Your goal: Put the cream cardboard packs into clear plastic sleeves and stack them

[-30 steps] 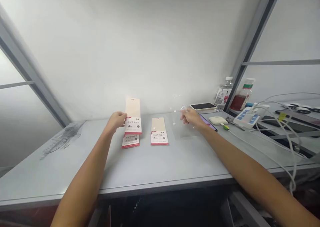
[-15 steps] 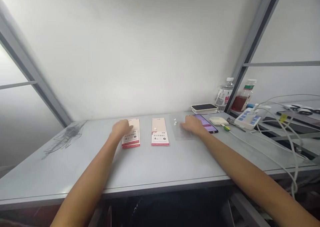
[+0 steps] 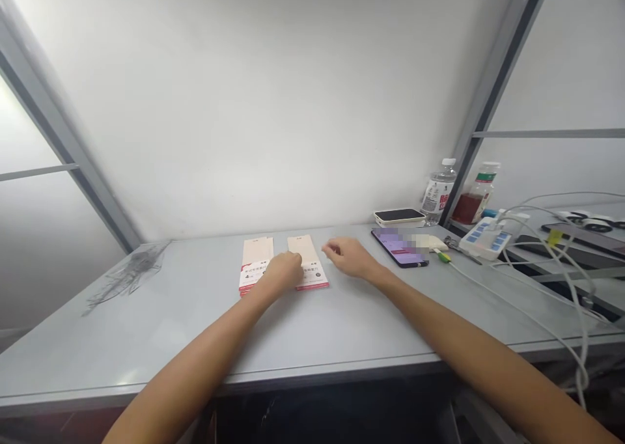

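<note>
My left hand, its fingers curled together, is closed on the left edge of a flat packet with a white, printed, red-edged label and a cream upper part. Beside it, to the left, similar packets lie stacked, partly covered by my left hand and forearm. My right hand is just right of the single packet, thumb and fingertips drawn together in a pinch. Whatever is between those fingertips is too small to make out.
A phone with a lit screen lies to the right, near a white-cased device at the wall. Beyond are a water bottle, a jar with dark red liquid, a power strip and loose cables. Crumpled clear film lies far left.
My left hand has moved right from the stacked packets to the single one, which now sits slightly turned. My right hand has moved left; the clear sheet and white bits no longer show clearly.
</note>
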`<state>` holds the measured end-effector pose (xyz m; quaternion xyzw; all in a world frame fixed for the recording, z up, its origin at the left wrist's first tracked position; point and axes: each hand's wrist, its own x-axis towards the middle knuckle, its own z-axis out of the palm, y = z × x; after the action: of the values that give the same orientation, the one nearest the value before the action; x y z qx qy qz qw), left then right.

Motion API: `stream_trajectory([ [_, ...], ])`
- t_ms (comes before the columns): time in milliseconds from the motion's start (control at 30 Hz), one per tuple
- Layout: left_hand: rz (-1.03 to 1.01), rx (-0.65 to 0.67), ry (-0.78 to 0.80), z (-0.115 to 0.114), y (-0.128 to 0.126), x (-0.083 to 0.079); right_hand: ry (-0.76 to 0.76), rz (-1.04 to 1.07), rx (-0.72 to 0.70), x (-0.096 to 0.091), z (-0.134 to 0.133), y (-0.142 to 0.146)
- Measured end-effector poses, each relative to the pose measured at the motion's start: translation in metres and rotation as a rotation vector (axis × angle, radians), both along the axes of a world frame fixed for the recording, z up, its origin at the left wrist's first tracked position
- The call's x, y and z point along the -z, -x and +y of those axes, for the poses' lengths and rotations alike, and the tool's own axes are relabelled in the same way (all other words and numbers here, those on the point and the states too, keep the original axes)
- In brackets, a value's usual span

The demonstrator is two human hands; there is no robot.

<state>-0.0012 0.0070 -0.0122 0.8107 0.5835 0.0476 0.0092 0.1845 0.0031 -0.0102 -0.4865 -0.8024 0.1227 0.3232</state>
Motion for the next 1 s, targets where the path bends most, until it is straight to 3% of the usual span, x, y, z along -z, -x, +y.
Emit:
stream_trajectory([
  [300,-0.055,-0.077,-0.016,-0.003,0.007,-0.004,0.015,0.027,-0.09,0.004,-0.006,0.006],
  [433,-0.119,-0.095,-0.07,-0.006,0.012,-0.009,0.06,0.113,0.027,0.004,-0.004,0.009],
  [533,-0.209,-0.077,-0.129,-0.011,0.012,-0.015,0.197,0.311,0.107,0.003,0.0,0.009],
  [667,-0.376,0.087,-0.21,-0.02,0.003,-0.017,0.404,0.584,-0.121,0.001,-0.001,0.009],
  [767,-0.438,0.147,-0.273,-0.026,-0.004,-0.014,0.418,0.702,-0.246,0.0,-0.007,0.013],
  [867,-0.396,0.139,-0.325,-0.027,-0.006,-0.013,0.394,0.648,-0.315,0.001,-0.012,0.019],
  [1000,-0.232,0.136,-0.275,-0.025,-0.006,-0.013,0.323,0.511,-0.305,0.001,-0.013,0.02],
])
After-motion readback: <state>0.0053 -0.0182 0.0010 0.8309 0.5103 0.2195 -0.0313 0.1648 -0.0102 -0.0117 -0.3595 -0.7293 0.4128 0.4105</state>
